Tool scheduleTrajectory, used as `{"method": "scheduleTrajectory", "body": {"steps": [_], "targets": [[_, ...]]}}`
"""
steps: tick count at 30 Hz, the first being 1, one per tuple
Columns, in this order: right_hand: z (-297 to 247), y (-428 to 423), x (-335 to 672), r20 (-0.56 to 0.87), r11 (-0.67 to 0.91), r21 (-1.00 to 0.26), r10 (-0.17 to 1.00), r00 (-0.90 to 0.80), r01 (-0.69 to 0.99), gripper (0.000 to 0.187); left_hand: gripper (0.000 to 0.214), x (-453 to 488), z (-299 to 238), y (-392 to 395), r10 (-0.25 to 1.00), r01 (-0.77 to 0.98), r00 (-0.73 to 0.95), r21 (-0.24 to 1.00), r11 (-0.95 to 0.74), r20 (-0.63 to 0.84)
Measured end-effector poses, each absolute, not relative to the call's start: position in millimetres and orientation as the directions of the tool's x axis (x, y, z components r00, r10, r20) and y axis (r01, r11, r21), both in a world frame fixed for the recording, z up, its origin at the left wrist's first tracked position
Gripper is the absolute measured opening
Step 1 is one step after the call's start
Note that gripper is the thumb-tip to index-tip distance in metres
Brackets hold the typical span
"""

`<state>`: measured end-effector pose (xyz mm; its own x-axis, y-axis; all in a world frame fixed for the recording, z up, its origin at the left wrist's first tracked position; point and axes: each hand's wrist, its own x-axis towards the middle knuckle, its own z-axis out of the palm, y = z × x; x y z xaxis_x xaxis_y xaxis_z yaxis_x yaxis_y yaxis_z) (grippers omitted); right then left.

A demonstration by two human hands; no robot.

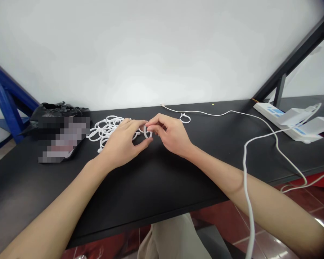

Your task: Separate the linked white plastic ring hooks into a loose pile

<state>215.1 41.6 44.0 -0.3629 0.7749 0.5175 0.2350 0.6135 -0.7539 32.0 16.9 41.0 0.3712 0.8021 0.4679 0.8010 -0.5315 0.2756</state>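
Observation:
Both hands meet over the middle of a black table (156,187). My right hand (170,135) pinches a small white plastic ring (147,132) between thumb and fingers. My left hand (124,142) touches the same ring from the left, its fingers curled around it. Just behind my left hand lies a pile of several white rings (105,130). One more white ring (185,118) lies alone behind my right hand.
A black bag (61,124) with a blurred patch sits at the left of the table. A white cable (245,158) runs along the back and hangs over my right forearm. White power strips (291,120) lie at the far right. A white wall stands behind.

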Motion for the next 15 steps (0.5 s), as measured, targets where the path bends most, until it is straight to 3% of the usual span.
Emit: {"method": "scheduleTrajectory", "body": {"steps": [8,15], "targets": [[40.8,43.7,214.8,0.562,0.649,-0.738,0.743,-0.362,0.186,0.011,0.040,31.7,39.5,16.3,0.797,0.794,0.370,0.282,-0.538,0.478],[41.0,42.2,214.1,0.553,0.642,-0.729,0.757,-0.347,0.238,0.020,0.033,32.6,39.8,16.5,0.791,0.783,0.391,0.282,-0.555,0.471]]}}
